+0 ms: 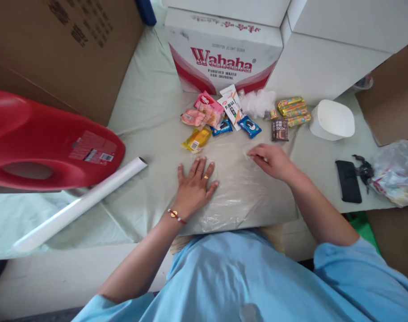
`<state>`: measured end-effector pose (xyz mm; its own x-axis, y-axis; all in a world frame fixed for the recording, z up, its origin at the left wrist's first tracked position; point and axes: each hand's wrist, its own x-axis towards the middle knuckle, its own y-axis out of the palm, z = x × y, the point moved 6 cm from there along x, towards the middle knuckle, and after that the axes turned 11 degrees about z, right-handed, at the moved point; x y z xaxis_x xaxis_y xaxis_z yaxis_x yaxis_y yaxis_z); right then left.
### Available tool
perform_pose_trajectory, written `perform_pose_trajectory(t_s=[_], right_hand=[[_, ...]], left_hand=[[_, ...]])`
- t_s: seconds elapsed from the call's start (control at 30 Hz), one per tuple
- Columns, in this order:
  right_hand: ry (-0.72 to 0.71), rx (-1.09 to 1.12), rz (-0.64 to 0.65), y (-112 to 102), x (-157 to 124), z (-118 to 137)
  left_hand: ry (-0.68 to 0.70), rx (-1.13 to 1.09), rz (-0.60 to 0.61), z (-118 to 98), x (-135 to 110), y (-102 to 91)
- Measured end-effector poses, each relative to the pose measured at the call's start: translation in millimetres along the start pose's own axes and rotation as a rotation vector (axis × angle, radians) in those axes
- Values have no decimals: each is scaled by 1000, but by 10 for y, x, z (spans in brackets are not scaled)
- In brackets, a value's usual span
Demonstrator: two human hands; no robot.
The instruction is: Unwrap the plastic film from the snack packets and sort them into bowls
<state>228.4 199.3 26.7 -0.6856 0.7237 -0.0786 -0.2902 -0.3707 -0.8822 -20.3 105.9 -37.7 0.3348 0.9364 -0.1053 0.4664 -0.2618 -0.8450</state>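
Note:
A sheet of clear plastic film or a flat plastic bag (237, 197) lies over the table's front edge; which of the two I cannot tell. My left hand (193, 185) rests flat on its left side, fingers spread. Over its upper right part, my right hand (271, 161) has thumb and fingers pinched together, apparently on the plastic's edge. Just beyond my hands are a yellow snack packet (196, 139), pink packets (208, 109), blue cookie packets (250, 127), a white snack packet (231, 109) and a brown cocoa packet (279, 129).
A white roll of film (86, 203) and a red jug (52, 143) are at left, beneath a big cardboard box (66, 49). A Wahaha carton (224, 58) stands behind. Rightward are yellow-wrapped sticks (293, 110), a white tub (333, 120), a black phone (348, 181) and keys (365, 170).

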Motion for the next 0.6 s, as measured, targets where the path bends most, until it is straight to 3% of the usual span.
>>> perform_pose_trajectory(t_s=[0.07, 0.17, 0.23, 0.3, 0.37, 0.43, 0.53, 0.6], right_hand=[[-110, -94, 54, 34, 659, 216], [-241, -245, 192, 274, 1488, 599], [-261, -349, 301, 443, 1840, 784], [-232, -416, 345, 506, 2015, 869], [-202, -397, 303, 430, 2013, 879], [-204, -288, 184, 219, 1833, 844], [-199, -88, -31, -242, 1282, 709], [-130, -1, -104, -507, 834, 580]], left_hand=[[0, -2, -7, -10, -6, -10], [-5, 14, -1, -24, -13, -23], [-8, 37, 8, -28, -15, -27], [-9, 50, 13, -28, -17, -28], [-7, 43, 11, -25, -21, -27], [2, 26, 2, -25, -26, -26], [14, 20, -5, -26, -31, -22], [5, 38, 7, -26, -30, -17]])
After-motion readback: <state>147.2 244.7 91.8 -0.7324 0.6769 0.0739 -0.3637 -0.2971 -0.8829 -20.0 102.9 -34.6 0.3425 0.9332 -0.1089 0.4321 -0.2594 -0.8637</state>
